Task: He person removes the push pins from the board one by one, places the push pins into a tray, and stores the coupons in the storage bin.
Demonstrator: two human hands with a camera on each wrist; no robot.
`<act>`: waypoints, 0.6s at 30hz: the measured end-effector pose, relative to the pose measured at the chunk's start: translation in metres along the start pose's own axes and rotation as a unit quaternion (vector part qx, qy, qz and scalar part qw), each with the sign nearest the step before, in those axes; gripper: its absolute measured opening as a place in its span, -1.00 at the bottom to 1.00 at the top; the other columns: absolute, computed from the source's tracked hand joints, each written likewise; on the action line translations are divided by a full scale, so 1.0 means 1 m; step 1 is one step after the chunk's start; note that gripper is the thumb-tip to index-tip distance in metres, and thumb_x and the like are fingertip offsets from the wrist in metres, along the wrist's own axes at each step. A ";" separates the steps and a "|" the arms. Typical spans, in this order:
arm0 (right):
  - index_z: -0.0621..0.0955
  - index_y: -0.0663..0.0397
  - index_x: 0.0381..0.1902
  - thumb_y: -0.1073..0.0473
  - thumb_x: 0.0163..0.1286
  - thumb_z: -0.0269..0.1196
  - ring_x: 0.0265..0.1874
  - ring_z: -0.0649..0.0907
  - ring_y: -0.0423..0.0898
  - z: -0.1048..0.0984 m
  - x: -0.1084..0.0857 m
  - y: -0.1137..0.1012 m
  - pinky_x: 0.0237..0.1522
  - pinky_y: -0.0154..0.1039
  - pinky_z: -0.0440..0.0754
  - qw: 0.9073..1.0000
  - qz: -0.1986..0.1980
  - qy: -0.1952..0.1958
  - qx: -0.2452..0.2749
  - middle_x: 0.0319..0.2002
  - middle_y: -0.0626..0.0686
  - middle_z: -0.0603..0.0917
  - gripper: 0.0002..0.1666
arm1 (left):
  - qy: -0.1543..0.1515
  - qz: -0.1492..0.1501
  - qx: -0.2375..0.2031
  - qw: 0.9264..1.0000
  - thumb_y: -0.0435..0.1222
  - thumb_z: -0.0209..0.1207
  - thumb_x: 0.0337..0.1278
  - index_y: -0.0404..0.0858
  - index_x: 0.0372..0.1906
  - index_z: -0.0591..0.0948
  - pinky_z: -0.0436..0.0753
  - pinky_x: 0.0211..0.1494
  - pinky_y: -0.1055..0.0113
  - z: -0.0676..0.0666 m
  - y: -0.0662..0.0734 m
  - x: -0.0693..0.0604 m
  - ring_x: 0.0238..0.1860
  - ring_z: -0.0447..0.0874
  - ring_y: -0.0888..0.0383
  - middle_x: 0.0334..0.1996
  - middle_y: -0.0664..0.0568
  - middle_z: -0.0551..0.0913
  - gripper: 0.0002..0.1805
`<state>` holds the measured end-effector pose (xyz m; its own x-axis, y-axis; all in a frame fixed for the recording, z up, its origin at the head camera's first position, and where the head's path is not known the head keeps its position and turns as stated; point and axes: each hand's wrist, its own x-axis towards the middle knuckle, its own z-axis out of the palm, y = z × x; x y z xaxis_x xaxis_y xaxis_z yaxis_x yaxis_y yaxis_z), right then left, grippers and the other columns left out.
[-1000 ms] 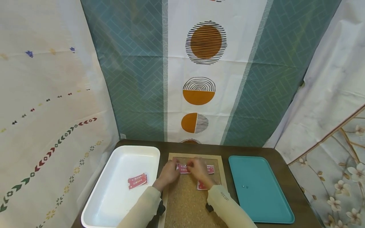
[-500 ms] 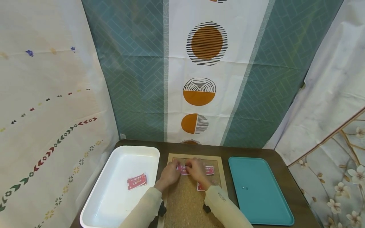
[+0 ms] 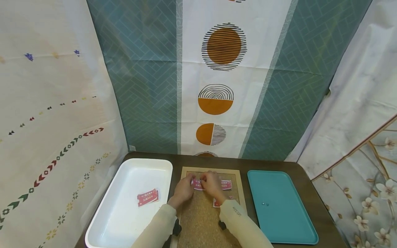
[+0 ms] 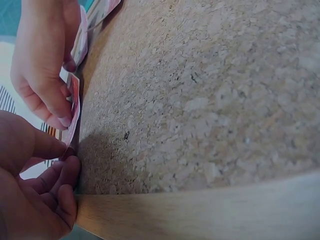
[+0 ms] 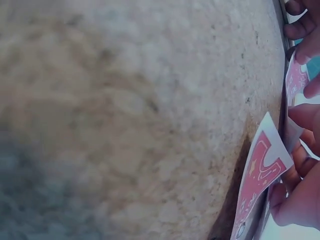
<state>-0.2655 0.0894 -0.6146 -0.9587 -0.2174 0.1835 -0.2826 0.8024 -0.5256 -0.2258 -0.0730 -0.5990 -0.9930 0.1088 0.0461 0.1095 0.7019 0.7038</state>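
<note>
Both hands meet at a pink-and-white paper coupon (image 3: 197, 185) near the top of a wood-framed corkboard (image 3: 201, 224). My left hand (image 3: 184, 188) pinches the coupon's left end between thumb and finger, as the left wrist view shows. My right hand (image 3: 212, 185) has curled fingers on the coupon's right part; whether they hold anything else is hidden. Just right of that hand is a second coupon (image 3: 226, 185) on the board. Below it lies a third coupon (image 3: 216, 203), partly covered by the right wrist; a coupon's corner (image 5: 265, 160) lifts off the cork in the right wrist view.
A white tray (image 3: 124, 220) on the left holds a few overlapping coupons (image 3: 147, 197). To the right is a teal tray (image 3: 285, 213) with small shiny pieces (image 3: 265, 204) in it. Patterned curtains surround the dark table (image 3: 242, 164).
The right hand and forearm have shifted slightly left along the coupon. My left hand stays at the left end. The head view has moved a little.
</note>
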 end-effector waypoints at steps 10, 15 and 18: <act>0.76 -0.01 -0.35 0.21 0.35 0.43 -0.31 0.62 -0.06 -0.006 0.011 0.000 0.04 0.24 0.44 0.998 0.031 -0.045 0.029 -0.52 -0.14 0.71 -0.94 | 0.023 0.014 -0.008 1.000 -0.45 0.25 0.37 -0.36 0.15 0.63 0.70 0.12 -0.20 0.002 -0.004 0.004 0.00 0.76 -0.25 0.01 -0.31 0.75 -0.70; 0.74 -0.02 -0.34 0.20 0.38 0.40 -0.29 0.60 -0.08 -0.010 0.012 -0.001 0.09 0.25 0.40 0.995 0.046 -0.071 0.045 -0.54 -0.15 0.68 -0.94 | 0.020 0.010 -0.015 1.000 -0.45 0.26 0.36 -0.38 0.14 0.62 0.71 0.12 -0.19 0.003 -0.003 0.003 -0.02 0.76 -0.22 0.00 -0.31 0.76 -0.70; 0.72 -0.03 -0.33 0.20 0.39 0.40 -0.23 0.56 -0.08 -0.010 0.011 0.000 0.09 0.23 0.35 0.994 0.046 -0.079 0.052 -0.52 -0.15 0.67 -0.93 | 0.019 0.010 -0.021 1.000 -0.46 0.26 0.35 -0.40 0.14 0.62 0.71 0.13 -0.19 0.003 -0.003 0.002 -0.02 0.77 -0.21 0.00 -0.31 0.76 -0.69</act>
<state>-0.2756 0.0929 -0.6041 -0.9713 -0.2379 0.0026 -0.1884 0.7622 -0.6194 -0.2285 -0.0731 -0.6030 -0.9916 0.0958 0.0873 0.1291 0.6691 0.7319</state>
